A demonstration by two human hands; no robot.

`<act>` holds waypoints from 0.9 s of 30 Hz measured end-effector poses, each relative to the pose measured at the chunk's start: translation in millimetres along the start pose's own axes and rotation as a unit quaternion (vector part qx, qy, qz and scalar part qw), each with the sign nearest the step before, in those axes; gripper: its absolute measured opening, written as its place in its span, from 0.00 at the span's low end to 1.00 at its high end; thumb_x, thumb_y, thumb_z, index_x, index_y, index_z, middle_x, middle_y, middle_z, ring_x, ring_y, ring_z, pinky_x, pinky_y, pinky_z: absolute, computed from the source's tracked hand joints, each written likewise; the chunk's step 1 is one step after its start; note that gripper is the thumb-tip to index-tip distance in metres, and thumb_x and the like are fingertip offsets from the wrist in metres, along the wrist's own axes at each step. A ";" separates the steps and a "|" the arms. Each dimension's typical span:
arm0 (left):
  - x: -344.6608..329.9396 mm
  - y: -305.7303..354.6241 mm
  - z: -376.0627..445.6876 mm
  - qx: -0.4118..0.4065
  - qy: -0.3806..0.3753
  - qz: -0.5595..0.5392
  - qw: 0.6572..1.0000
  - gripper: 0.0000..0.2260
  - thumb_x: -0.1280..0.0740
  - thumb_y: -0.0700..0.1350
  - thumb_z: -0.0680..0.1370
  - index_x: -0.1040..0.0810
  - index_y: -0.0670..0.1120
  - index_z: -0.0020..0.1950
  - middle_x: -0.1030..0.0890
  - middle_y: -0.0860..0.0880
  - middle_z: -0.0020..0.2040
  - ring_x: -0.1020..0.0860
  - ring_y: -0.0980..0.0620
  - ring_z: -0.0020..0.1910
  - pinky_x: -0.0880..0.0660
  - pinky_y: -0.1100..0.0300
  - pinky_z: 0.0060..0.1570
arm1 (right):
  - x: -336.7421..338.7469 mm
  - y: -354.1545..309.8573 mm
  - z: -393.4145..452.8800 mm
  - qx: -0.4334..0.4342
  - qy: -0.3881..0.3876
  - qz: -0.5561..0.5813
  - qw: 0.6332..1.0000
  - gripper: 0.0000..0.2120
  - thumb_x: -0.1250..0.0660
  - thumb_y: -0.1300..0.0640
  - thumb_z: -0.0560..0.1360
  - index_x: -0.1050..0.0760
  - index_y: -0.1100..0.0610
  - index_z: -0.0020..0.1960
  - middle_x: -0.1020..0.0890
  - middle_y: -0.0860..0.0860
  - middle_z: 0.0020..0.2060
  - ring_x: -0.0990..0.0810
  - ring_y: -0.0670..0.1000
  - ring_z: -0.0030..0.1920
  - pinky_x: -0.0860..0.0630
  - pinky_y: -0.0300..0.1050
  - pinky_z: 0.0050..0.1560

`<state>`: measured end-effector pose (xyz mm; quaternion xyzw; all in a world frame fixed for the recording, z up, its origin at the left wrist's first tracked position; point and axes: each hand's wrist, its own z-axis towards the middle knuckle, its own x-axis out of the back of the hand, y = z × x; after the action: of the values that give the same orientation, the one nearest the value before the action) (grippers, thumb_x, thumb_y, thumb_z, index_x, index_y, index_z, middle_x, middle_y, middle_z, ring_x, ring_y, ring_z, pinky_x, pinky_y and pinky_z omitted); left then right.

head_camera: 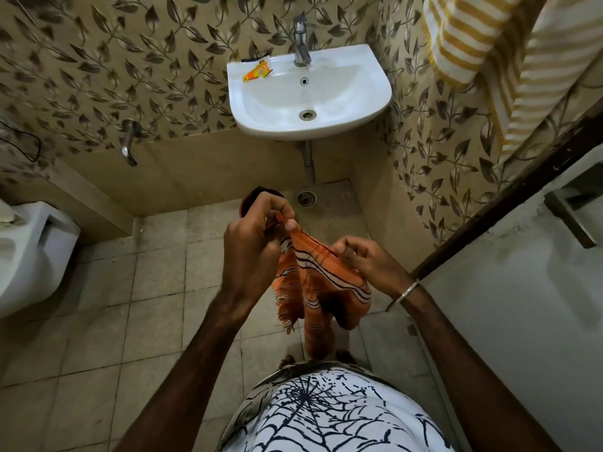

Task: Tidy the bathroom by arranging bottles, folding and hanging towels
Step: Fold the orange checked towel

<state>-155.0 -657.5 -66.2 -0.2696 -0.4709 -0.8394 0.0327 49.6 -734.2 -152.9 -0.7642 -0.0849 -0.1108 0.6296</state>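
Observation:
An orange towel (321,282) with black and white stripes and a frayed fringe hangs in front of me over the tiled floor. My left hand (253,236) pinches its upper corner between thumb and fingers. A little lower and to the right, my right hand (362,256) grips the towel's top edge. The cloth droops between and below both hands. A yellow and white striped towel (483,50) hangs at the upper right against the wall.
A white wall sink (372,89) with a steel tap (301,40) is ahead, an orange sachet (257,71) on its rim. A floor drain (306,198) lies below it. A white toilet (29,252) stands left, a wall spout (129,143) beyond it. A door (522,272) is on the right.

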 end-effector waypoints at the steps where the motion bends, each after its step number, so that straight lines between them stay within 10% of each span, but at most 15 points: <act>1: 0.6 -0.5 0.2 0.002 0.000 -0.003 1.000 0.07 0.33 0.32 0.77 0.25 0.42 0.49 0.20 0.48 0.42 0.18 0.54 0.43 0.18 0.52 0.38 | 0.3 0.6 0.7 -0.006 0.000 -0.004 1.000 0.15 0.32 0.39 0.74 0.21 0.50 0.49 0.17 0.46 0.40 0.20 0.43 0.37 0.26 0.35 0.36; 5: 2.2 0.6 -0.3 0.001 -0.001 -0.011 1.000 0.05 0.33 0.33 0.77 0.25 0.42 0.49 0.20 0.46 0.42 0.18 0.52 0.42 0.18 0.49 0.37 | -3.3 4.1 5.7 -0.023 0.014 -0.054 0.998 0.03 0.31 0.58 0.78 0.22 0.50 0.48 0.20 0.48 0.32 0.25 0.43 0.29 0.29 0.39 0.31; 14: 14.1 -7.5 5.1 0.062 0.036 -0.039 0.997 0.06 0.34 0.37 0.78 0.26 0.47 0.49 0.20 0.49 0.43 0.17 0.48 0.45 0.18 0.44 0.41 | -2.0 -1.4 -8.8 -0.002 0.023 0.020 1.000 0.28 0.38 0.34 0.73 0.21 0.60 0.44 0.23 0.53 0.35 0.25 0.53 0.35 0.29 0.50 0.40; 18: 16.1 -11.2 6.5 0.093 0.053 -0.057 0.993 0.07 0.34 0.38 0.77 0.28 0.50 0.49 0.21 0.49 0.44 0.18 0.45 0.47 0.19 0.42 0.43 | 3.6 -3.7 -15.9 0.001 -0.010 -0.017 1.000 0.12 0.27 0.43 0.72 0.18 0.52 0.48 0.14 0.57 0.41 0.15 0.59 0.42 0.18 0.56 0.44; 27: -7.6 -11.7 10.9 0.228 0.133 -0.230 0.937 0.10 0.38 0.34 0.79 0.27 0.49 0.53 0.24 0.44 0.44 0.22 0.51 0.36 0.25 0.63 0.33 | -12.5 -13.6 -10.5 0.033 0.050 0.003 0.998 0.07 0.22 0.51 0.70 0.19 0.52 0.40 0.17 0.57 0.33 0.20 0.49 0.32 0.22 0.49 0.36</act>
<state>-147.6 -643.6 -74.4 -0.0250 -0.6902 -0.7222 -0.0386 33.2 -741.7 -141.7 -0.7365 -0.0546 -0.1447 0.6586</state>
